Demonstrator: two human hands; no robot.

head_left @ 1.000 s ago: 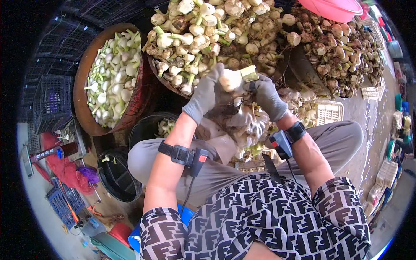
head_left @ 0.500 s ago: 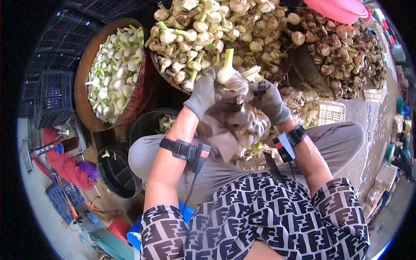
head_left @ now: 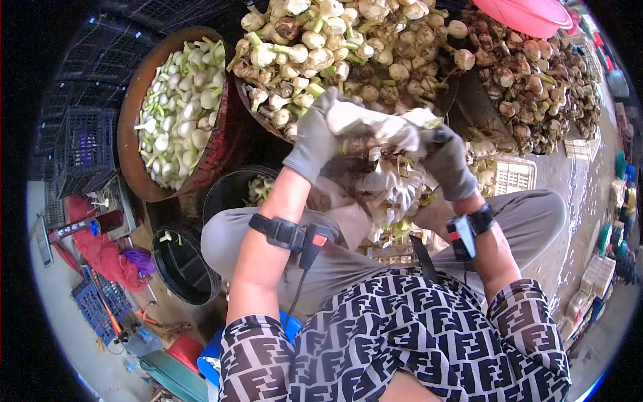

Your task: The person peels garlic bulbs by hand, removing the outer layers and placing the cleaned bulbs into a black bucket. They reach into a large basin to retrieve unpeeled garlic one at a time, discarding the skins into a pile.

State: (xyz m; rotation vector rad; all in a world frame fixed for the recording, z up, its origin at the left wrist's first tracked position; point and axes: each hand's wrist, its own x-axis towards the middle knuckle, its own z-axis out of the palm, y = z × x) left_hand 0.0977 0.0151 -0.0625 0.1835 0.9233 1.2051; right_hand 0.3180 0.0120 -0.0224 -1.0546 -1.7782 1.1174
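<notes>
My left hand [head_left: 313, 139], in a grey glove, is closed on a white garlic bulb [head_left: 343, 118] above the near edge of the big garlic heap. Blurred pale garlic skin [head_left: 402, 128] stretches from the bulb toward my right hand [head_left: 449, 162]. That hand, also gloved, is closed on the skin's far end. A small dark thing shows at its fingers; its kind is not clear. Below both hands, between the knees, hangs a pile of loose papery peelings [head_left: 392, 191].
Untrimmed garlic [head_left: 402, 40] fills a wide container ahead. Left of it stands a rusty drum [head_left: 127, 144] of cleaned bulbs. Dirtier garlic [head_left: 536, 87] is heaped at the right under a pink basin [head_left: 526, 17]. Black buckets [head_left: 181, 285] stand by the left knee, a pale crate [head_left: 516, 173] at the right.
My right hand has moved right, away from the left, drawing the skin out between them. The bulb's stem, upright before, now tips over and blurs.
</notes>
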